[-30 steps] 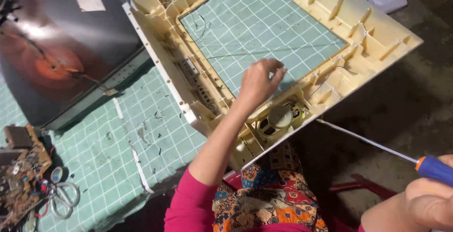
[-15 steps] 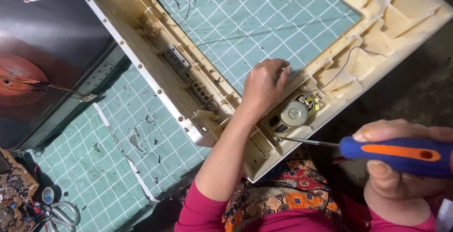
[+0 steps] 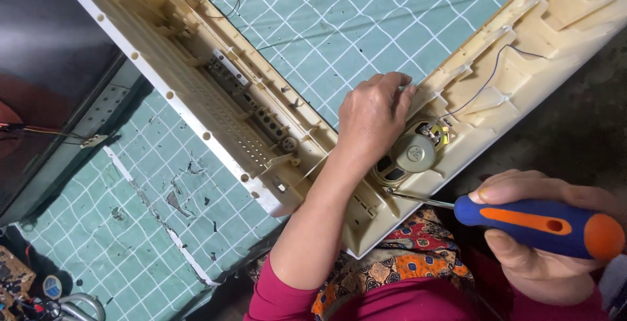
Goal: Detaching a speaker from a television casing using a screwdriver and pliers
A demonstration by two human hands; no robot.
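Fingers (image 3: 392,86) of the left hand (image 3: 371,120) lie together, bent over the inner rim of one cream plastic frame (image 3: 215,109), pressing on it and clamped on nothing. Just right of this hand sits one round speaker (image 3: 411,156), seated in the frame's lower corner. One thin wire (image 3: 486,79) runs from the speaker up along the frame's right side.

Right hand (image 3: 542,229) is wrapped tight on one screwdriver (image 3: 535,224), blue with orange inlay and orange butt. Thumb lies on top of the handle, the other fingers curl beneath. Its one metal shaft (image 3: 421,200) points left; the tip touches the frame just below the speaker.

Frame lies on one green grid mat (image 3: 130,229). One dark panel (image 3: 46,79) lies at upper left. One pair of scissors (image 3: 75,304) shows at the bottom left edge, partly cut off.
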